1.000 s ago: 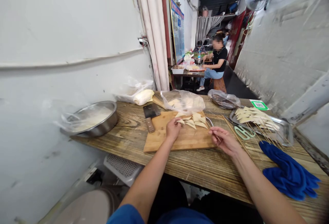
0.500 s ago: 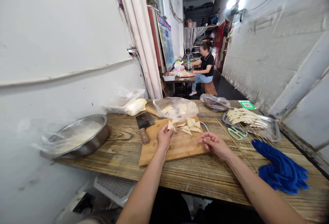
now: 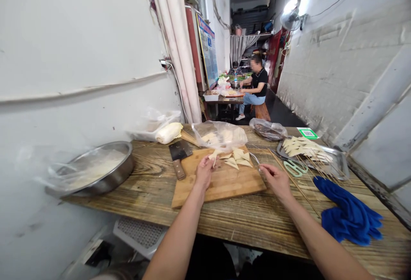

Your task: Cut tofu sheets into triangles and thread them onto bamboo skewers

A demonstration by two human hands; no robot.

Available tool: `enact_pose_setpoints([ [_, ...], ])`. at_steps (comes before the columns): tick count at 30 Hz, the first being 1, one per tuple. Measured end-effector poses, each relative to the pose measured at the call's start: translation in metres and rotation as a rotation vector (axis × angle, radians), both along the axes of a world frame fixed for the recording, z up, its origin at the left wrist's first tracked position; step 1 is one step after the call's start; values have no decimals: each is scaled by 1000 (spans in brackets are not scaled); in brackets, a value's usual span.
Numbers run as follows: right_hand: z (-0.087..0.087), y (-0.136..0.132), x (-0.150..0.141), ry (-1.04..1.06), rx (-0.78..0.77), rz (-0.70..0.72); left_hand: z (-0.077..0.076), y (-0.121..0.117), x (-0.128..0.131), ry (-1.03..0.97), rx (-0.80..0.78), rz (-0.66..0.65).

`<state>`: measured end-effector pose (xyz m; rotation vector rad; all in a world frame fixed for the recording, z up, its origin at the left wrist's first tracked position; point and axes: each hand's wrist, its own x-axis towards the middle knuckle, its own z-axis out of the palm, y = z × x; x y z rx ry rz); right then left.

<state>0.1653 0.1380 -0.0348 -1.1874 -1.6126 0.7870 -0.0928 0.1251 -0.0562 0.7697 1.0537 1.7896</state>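
My left hand [image 3: 204,172] is closed on a pale triangular tofu slice [image 3: 213,156], held over the cutting board [image 3: 221,186]. Several more cut triangles [image 3: 236,156] lie on the far half of the board, just right of that hand. Off the board's right edge, my right hand [image 3: 276,180] has thumb and fingers pinched together beside a curved white handle [image 3: 254,158]. Whatever is in the pinch is too small to make out. A cleaver [image 3: 180,153] lies at the board's left edge, its wooden handle toward me.
A steel basin [image 3: 118,168] stands left. Behind the board lies a plastic bag [image 3: 221,136] of pale slices. To the right are bamboo skewers [image 3: 300,188], green-handled scissors [image 3: 296,168], a metal tray [image 3: 340,160] of skewered slices and a blue cloth [image 3: 349,211]. A person [image 3: 258,81] sits farther back.
My right hand has moved slightly right, off the board's edge, and its fingers have come together in a pinch. The slice in my left hand has turned a little.
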Motion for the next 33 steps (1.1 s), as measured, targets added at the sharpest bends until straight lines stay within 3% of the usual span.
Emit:
enact_pose_setpoints([
  [8, 3, 2, -4, 383, -158, 109, 1, -2, -1, -28, -42, -27],
  [11, 2, 0, -10, 455, -194, 243, 3, -4, 1, -41, -44, -91],
  [15, -1, -8, -20, 434, -263, 376, 3, -6, 4, -29, -53, -120],
  [22, -3, -16, -36, 323, -322, 386, 0, -4, 2, -34, -63, -128],
  [24, -4, -16, -46, 224, -285, 366, 0, -4, 3, -44, -74, -133],
  [29, -11, -18, -84, -64, -26, 334, 4, -5, 3, -110, -60, -141],
  [33, -20, -25, -110, -52, 58, 271, 6, -5, 1, -163, -84, -98],
])
